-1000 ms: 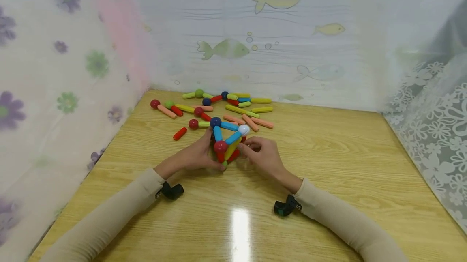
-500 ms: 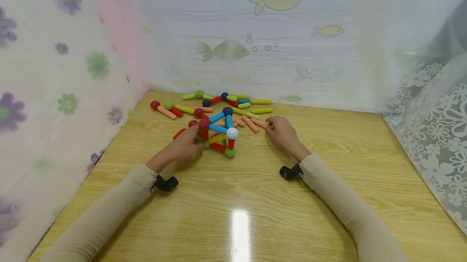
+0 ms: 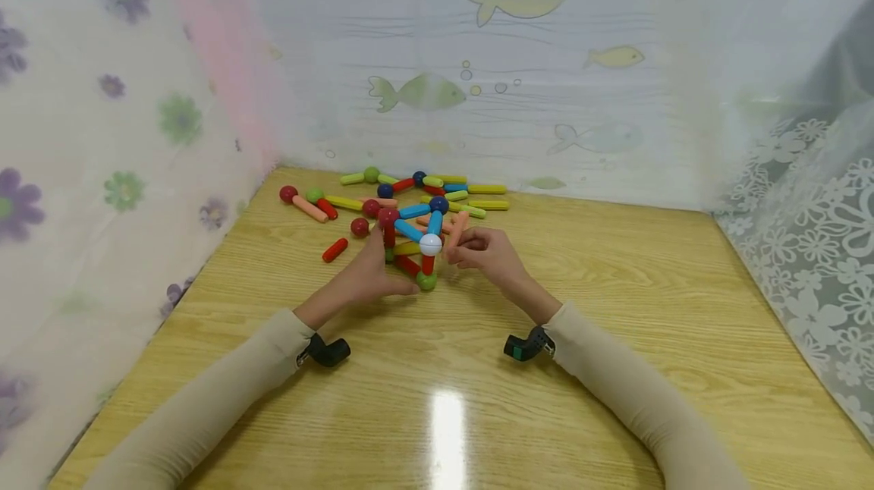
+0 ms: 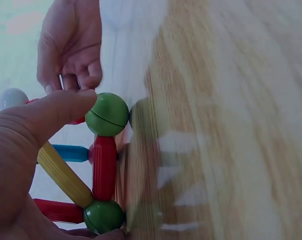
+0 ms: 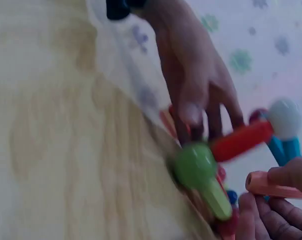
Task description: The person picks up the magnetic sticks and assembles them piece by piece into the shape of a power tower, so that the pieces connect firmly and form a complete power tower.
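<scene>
At mid-frame, the left hand [image 3: 366, 276] is gripping a ball-and-stick model [image 3: 410, 231], and the right hand [image 3: 495, 256] is pinching an orange stick [image 3: 459, 229] just beside it.

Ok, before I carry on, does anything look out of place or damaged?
Nothing plainly stands out; no damage or spill shows. The ball-and-stick frame in the left grip looks joined where visible. One red stick lies by itself on the table, but with loose pieces scattered behind, that hardly seems odd.
</scene>
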Demonstrator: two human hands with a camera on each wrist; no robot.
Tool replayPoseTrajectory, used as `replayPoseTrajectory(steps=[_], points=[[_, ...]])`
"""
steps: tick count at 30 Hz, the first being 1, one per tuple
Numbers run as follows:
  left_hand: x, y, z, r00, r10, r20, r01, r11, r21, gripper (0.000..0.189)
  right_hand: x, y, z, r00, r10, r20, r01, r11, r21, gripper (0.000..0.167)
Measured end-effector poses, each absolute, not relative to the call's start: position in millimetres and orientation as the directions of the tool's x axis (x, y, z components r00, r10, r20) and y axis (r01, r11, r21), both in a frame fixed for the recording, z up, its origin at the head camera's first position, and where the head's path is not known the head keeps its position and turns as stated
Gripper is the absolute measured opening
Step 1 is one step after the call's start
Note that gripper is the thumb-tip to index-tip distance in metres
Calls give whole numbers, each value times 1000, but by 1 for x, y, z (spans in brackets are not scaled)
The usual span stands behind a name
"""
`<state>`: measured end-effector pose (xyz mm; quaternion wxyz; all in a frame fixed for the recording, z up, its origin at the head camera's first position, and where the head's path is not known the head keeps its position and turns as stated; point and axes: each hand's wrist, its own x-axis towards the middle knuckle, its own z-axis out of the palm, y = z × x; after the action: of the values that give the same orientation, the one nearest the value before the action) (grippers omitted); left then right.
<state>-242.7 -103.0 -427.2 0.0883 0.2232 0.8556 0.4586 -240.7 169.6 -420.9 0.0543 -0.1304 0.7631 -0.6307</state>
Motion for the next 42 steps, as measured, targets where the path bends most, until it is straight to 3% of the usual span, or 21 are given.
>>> replayPoseTrajectory(steps=[10, 23, 30, 36, 42], points=[[-242, -101, -433, -879, 467, 100, 333, 450, 829, 130, -229, 141, -433, -941, -335, 39, -109, 194, -975, 17], [-242, -105, -430, -850, 516, 101, 358, 428, 830, 120, -220, 133, -434, -935, -346, 78, -161, 218, -963, 20], [-246, -108, -433, -818, 565, 111, 390, 402, 828, 118, -220, 138, -432, -901, -402, 162, -293, 290, -911, 24], [-247, -115, -432, -800, 599, 38, 370, 442, 817, 127, -220, 138, -432, -860, -444, 253, -421, 335, -843, 23], [-248, -122, -428, -782, 622, -37, 356, 495, 793, 134, -215, 143, -432, -862, -308, 403, -502, 403, -766, 15]])
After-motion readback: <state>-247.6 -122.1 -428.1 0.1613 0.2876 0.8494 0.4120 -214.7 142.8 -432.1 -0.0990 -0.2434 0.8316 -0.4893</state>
